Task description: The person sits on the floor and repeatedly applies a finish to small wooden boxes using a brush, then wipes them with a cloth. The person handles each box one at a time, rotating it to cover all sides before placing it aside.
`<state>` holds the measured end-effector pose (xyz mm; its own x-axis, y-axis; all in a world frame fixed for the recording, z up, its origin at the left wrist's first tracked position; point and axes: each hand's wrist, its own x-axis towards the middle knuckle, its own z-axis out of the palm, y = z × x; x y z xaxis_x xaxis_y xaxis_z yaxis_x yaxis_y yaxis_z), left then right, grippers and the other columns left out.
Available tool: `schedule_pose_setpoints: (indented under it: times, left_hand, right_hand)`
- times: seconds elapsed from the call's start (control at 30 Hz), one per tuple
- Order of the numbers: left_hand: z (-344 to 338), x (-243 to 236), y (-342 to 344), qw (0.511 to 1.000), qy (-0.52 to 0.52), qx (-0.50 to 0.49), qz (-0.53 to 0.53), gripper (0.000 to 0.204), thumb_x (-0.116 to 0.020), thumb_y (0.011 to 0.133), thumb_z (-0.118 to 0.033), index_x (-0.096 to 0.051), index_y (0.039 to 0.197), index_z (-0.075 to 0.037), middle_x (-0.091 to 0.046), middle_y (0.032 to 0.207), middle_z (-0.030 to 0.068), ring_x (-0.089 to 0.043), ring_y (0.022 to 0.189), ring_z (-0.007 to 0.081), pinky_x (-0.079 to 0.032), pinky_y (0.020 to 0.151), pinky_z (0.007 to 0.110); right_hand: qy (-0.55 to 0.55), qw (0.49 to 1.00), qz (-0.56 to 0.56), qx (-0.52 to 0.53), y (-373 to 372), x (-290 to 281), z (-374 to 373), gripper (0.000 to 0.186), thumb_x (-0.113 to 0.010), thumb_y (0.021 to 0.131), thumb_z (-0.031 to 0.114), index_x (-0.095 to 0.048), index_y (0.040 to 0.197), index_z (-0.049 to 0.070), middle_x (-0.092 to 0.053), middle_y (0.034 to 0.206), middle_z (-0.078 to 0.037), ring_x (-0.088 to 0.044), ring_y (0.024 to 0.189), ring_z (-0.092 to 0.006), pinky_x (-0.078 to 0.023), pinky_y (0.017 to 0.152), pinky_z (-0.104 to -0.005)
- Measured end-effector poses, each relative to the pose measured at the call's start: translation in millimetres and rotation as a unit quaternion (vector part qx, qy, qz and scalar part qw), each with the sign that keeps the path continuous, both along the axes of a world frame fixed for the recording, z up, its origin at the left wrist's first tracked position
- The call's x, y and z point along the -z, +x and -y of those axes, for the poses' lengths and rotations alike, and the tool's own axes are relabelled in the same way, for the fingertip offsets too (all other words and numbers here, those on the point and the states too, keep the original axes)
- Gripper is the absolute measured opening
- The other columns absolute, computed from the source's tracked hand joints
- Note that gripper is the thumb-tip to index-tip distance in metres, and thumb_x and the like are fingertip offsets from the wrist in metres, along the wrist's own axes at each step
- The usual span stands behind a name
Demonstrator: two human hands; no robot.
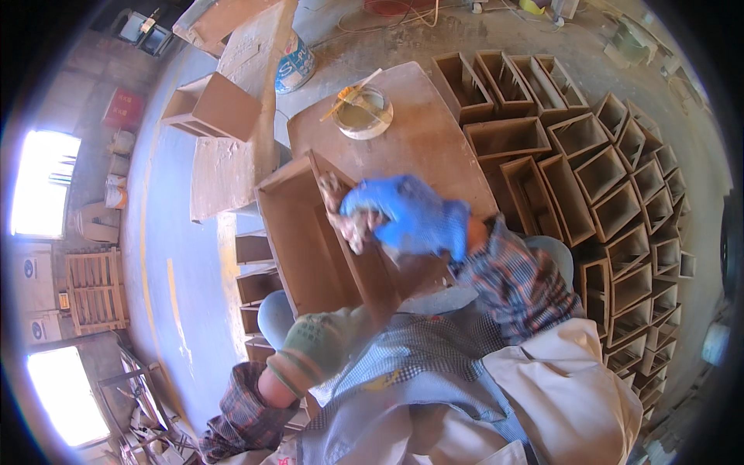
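Note:
In front of me an open brown wooden drawer box (pixel 310 256) stands tilted, its hollow side facing up. My left hand (pixel 322 345), in a pale knitted glove, grips the box at its near end; the fingertips are partly hidden. A crumpled, stained rag (pixel 355 229) is bunched in my right hand (pixel 411 213), which wears a blue glove and is closed. This hand is over the right side wall of the box, slightly blurred. Beyond it, on a brown board (pixel 430 116), sits a round white tub (pixel 363 128) with a brush (pixel 353 94) laid across its top.
Many similar boxes (pixel 573 143) are stacked at the right. On the left, a worn bench (pixel 232 170) carries another brown box (pixel 213 108). Behind that bench stands a blue and white bucket (pixel 294 66). More boxes (pixel 256 263) lie low beside my left knee.

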<state>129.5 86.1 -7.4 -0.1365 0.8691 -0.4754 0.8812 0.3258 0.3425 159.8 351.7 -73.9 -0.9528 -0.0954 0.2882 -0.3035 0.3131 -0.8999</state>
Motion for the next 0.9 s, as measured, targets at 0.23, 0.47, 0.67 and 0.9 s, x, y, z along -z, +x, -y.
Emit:
schedule_pose_setpoints:
  times: [0.23,0.47,0.67,0.9]
  left_hand:
    - [-3.2,8.0,-0.4,0.997,-0.049,-0.038,0.037,0.040,-0.066,0.092,-0.021,-0.062,0.131,-0.011,-0.073,0.108,0.0173,-0.068,0.101,0.0389,-0.054,0.086,0.045]
    - [-13.3,-11.2,8.2,0.996,-0.050,-0.076,-0.017,0.041,-0.066,0.092,-0.023,-0.062,0.129,-0.006,-0.071,0.109,0.0228,-0.067,0.104,0.0414,-0.053,0.090,0.047]
    - [-27.5,-2.8,15.5,0.993,0.014,-0.098,-0.063,0.047,-0.063,0.093,-0.024,-0.056,0.133,-0.001,-0.069,0.108,0.0278,-0.065,0.106,0.0461,-0.052,0.091,0.049]
    - [-73.5,-13.5,1.1,0.986,0.110,-0.112,-0.048,0.077,-0.079,0.078,-0.046,-0.056,0.134,0.000,-0.066,0.120,0.0259,-0.064,0.116,0.0404,-0.048,0.101,0.048]
  right_hand:
    - [0.128,0.990,-0.020,0.058,128.4,-6.5,58.2,0.036,-0.074,0.076,0.012,-0.070,0.112,0.007,-0.068,0.105,-0.017,-0.066,0.102,-0.0351,-0.054,0.088,-0.0449]
    - [0.209,0.966,0.085,0.123,143.2,78.7,97.0,0.034,-0.073,0.080,0.017,-0.069,0.112,0.007,-0.068,0.104,-0.017,-0.065,0.101,-0.0384,-0.054,0.090,-0.0467]
    - [0.020,0.972,0.126,0.196,157.5,63.3,83.5,0.034,-0.072,0.083,0.013,-0.067,0.115,0.005,-0.070,0.103,-0.017,-0.069,0.097,-0.0351,-0.055,0.086,-0.0427]
    - [-0.002,0.911,0.070,0.406,183.4,34.0,36.4,0.043,-0.075,0.081,0.015,-0.064,0.121,0.001,-0.070,0.106,-0.020,-0.071,0.099,-0.0339,-0.055,0.088,-0.0387]
